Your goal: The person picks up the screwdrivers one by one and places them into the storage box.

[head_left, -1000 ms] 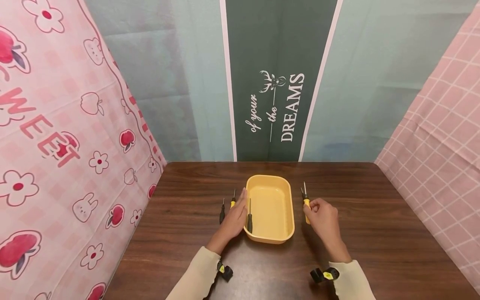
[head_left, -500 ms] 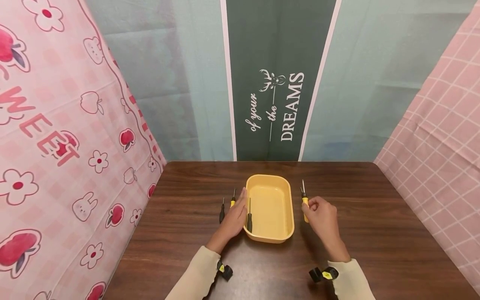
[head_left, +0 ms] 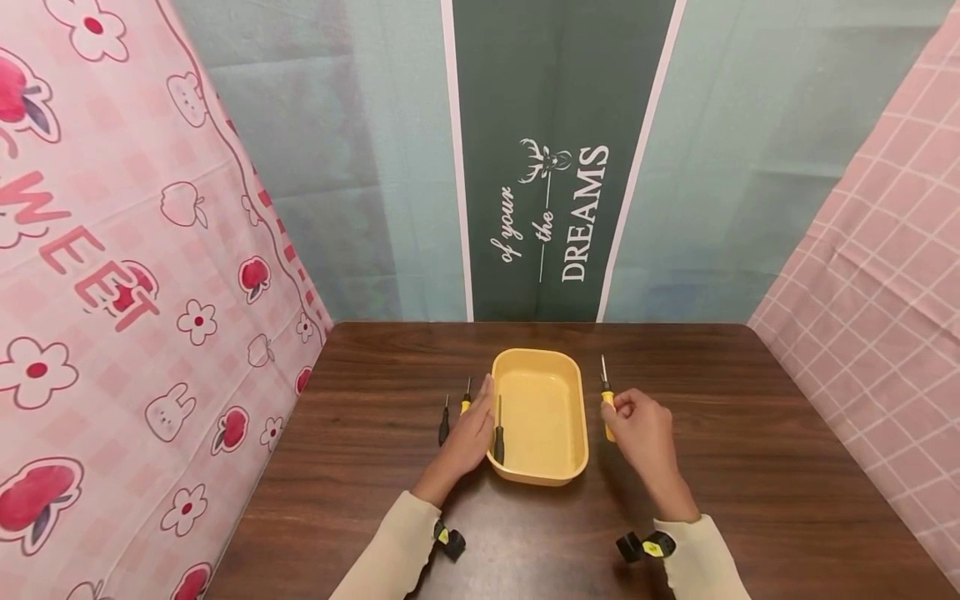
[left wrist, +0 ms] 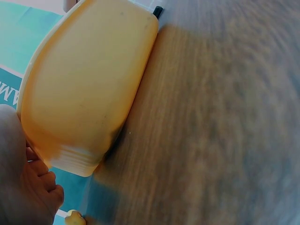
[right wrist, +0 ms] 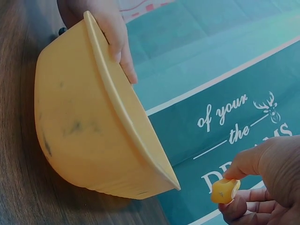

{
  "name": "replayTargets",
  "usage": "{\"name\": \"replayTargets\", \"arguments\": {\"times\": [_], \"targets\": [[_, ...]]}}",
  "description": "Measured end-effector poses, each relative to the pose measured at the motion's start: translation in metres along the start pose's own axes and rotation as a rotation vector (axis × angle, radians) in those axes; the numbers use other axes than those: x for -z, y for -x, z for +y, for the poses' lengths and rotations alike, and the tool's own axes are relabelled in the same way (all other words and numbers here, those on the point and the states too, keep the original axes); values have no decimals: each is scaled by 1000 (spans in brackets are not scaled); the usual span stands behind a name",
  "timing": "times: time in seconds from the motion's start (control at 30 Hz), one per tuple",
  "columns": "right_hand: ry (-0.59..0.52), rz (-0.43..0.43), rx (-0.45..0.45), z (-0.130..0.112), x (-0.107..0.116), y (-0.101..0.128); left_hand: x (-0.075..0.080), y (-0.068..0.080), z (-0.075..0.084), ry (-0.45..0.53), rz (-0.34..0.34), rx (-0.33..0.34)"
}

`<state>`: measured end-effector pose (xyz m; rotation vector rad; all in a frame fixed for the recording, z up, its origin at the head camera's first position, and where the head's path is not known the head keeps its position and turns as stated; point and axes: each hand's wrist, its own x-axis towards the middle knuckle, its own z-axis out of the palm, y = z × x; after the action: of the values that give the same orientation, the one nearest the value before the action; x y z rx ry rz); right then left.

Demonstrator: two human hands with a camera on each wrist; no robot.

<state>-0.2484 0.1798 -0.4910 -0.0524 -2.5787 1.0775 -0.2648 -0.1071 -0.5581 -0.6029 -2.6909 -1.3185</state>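
My left hand rests along the left wall of the yellow plastic bin, its fingers straight. Inside that bin, along its left side, lies a screwdriver with a dark handle. To the right of the bin, my right hand pinches a yellow-handled screwdriver between thumb and fingers, its metal shaft pointing away from me. In the right wrist view only the butt of its yellow handle shows. Left of my left hand lie a black screwdriver and a second yellow-handled one, partly hidden by the hand.
The brown wooden table extends on both sides of the bin. A teal cloth with lettering hangs at its far edge. Pink patterned cloths stand at the left and right.
My right hand has shifted slightly left and away from me with the yellow-handled screwdriver. My left hand and the bin have stayed in place.
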Motion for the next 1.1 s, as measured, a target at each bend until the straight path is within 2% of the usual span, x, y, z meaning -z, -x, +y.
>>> {"name": "replayTargets", "arguments": {"times": [0.27, 0.7, 1.1], "targets": [[-5, -14, -9, -4, -2, -1, 1, 0, -1, 8, 5, -11], [-4, -73, -25, -6, -5, -4, 1, -4, 1, 20, -1, 11], [-20, -62, 2, -12, -11, -2, 1, -5, 2, 19, 11, 4]]}}
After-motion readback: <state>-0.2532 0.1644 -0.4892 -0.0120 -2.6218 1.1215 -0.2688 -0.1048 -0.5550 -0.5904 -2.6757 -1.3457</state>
